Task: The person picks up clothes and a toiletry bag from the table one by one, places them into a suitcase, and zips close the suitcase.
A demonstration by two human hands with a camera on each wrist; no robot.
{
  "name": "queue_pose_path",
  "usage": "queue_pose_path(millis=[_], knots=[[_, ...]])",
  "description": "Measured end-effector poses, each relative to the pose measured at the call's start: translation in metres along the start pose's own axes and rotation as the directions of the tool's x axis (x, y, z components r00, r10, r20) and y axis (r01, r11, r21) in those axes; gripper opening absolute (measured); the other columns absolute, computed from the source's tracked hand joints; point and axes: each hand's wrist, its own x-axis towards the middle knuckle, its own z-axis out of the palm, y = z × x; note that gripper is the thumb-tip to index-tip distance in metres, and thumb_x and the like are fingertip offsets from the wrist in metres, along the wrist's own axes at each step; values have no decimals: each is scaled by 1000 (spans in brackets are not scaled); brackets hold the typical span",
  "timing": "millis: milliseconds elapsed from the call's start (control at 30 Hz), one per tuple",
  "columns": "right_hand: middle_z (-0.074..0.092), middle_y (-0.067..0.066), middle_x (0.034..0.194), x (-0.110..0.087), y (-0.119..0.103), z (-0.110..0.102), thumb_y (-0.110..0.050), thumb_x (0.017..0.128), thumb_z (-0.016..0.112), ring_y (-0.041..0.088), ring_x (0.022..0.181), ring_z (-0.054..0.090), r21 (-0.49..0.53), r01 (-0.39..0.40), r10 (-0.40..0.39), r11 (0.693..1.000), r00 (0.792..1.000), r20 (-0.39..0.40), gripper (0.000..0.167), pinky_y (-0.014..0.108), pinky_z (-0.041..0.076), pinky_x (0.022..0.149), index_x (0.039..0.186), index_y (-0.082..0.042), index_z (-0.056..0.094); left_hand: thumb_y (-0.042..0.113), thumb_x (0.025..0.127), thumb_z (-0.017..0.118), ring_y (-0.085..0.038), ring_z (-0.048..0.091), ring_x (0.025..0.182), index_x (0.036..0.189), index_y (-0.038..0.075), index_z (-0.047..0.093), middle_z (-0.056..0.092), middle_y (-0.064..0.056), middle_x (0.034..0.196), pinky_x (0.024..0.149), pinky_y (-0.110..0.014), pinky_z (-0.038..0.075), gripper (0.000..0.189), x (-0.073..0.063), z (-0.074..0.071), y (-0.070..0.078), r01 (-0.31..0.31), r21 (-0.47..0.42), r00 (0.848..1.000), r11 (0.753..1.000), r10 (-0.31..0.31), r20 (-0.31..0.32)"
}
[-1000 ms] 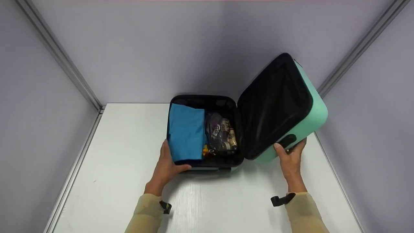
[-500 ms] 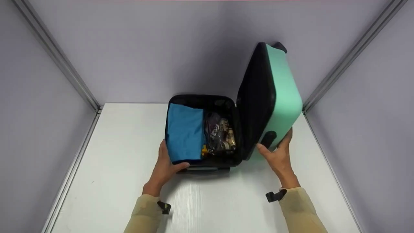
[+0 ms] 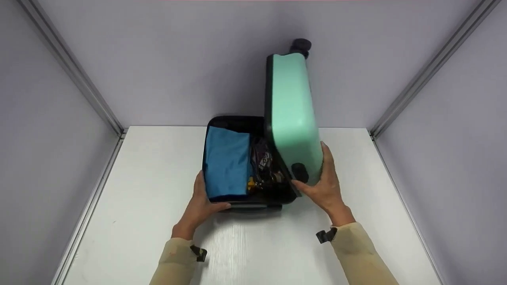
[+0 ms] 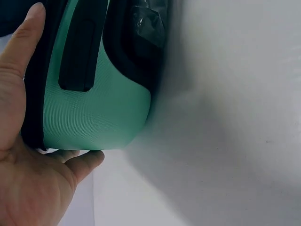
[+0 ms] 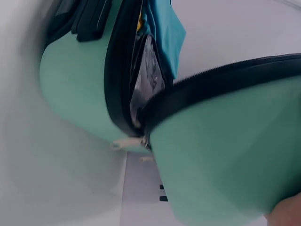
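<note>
A mint-green suitcase lies on the white table, its lower half (image 3: 273,199) facing up and its lid (image 3: 293,114) standing almost upright, leaning left over it. Folded blue fabric (image 3: 227,162) fills the left side of the lower half. Beside it sits a see-through pouch (image 3: 261,156) of small items, partly covered by the lid. My left hand (image 3: 200,208) holds the front left corner, thumb along the front rim and fingers around the side. My right hand (image 3: 326,192) grips the lid's front end, thumb at its edge, fingers on its outer face.
A small yellow item (image 3: 250,184) shows between fabric and pouch. A black carry handle (image 3: 257,207) is on the suitcase's front side, and a black wheel (image 3: 301,45) tops the lid near the back wall (image 3: 178,59). A zipper pull (image 5: 127,143) hangs by the hinge.
My right hand has swung the lid up and leftward from leaning right, so it now covers part of the pouch. The left hand has stayed at its corner.
</note>
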Motion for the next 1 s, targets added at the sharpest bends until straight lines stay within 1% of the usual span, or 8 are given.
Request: queue_pose_path(millis=[133, 333, 467, 600, 733, 833, 933, 1000], knots=[[35, 15, 168, 3, -5, 12, -44, 75, 95, 35, 149, 41, -121, 157, -156, 980, 988, 24, 120, 59, 39, 116, 165, -6, 26, 54, 78, 92, -31, 8, 164, 169, 20, -15, -6, -9, 178, 129, -53, 23, 145, 1, 1, 3, 26, -22, 1000, 999, -26, -3], [40, 18, 165, 5, -11, 27, -52, 78, 91, 35, 151, 41, -290, 340, -328, 895, 940, 91, 113, 54, 31, 125, 160, 1, 35, 53, 78, 92, -29, 8, 164, 169, 21, -15, -7, -6, 178, 130, -51, 22, 144, 1, 3, 8, 46, -55, 999, 997, -46, 0], [43, 17, 164, 3, -14, 35, -52, 77, 92, 34, 153, 40, -339, 394, -372, 854, 919, 131, 112, 57, 29, 125, 159, 2, 38, 52, 76, 94, -30, 11, 163, 169, 19, -14, -4, -8, 178, 129, -52, 24, 146, 1, 3, 6, 37, -72, 999, 997, -37, -7], [46, 15, 162, 0, -17, 42, -51, 73, 95, 35, 152, 41, -380, 417, -387, 826, 909, 156, 114, 60, 31, 123, 159, 0, 40, 47, 76, 96, -29, 14, 162, 170, 21, -12, 0, -8, 178, 128, -51, 26, 145, 1, 4, 6, 15, -90, 1000, 996, -17, -20], [49, 14, 160, -2, -20, 49, -53, 71, 96, 35, 149, 44, -434, 437, -400, 788, 899, 179, 115, 61, 34, 120, 158, -2, 42, 37, 75, 98, -28, 19, 160, 170, 24, -6, 10, -8, 175, 127, -51, 27, 142, 2, 5, 6, -44, -122, 998, 991, 39, -44], [50, 12, 160, -4, -21, 55, -56, 70, 95, 33, 149, 45, -478, 455, -405, 751, 890, 209, 116, 60, 35, 120, 159, -4, 42, 32, 75, 98, -28, 21, 160, 171, 23, -2, 17, -9, 173, 127, -52, 26, 138, 2, 5, 7, -70, -140, 997, 988, 63, -54], [50, 10, 159, -8, -22, 61, -59, 69, 95, 32, 149, 46, -517, 478, -409, 710, 878, 251, 117, 57, 36, 121, 159, -5, 42, 35, 76, 98, -29, 18, 161, 171, 22, -4, 15, -10, 175, 128, -53, 25, 139, 1, 6, 8, -54, -125, 998, 991, 48, -51], [50, 10, 160, -11, -22, 65, -60, 70, 95, 31, 149, 46, -536, 499, -406, 681, 867, 290, 118, 56, 36, 121, 159, -6, 42, 38, 75, 98, -29, 19, 161, 171, 23, -2, 16, -9, 175, 127, -54, 25, 139, 2, 6, 8, -78, -125, 996, 989, 72, -49]])
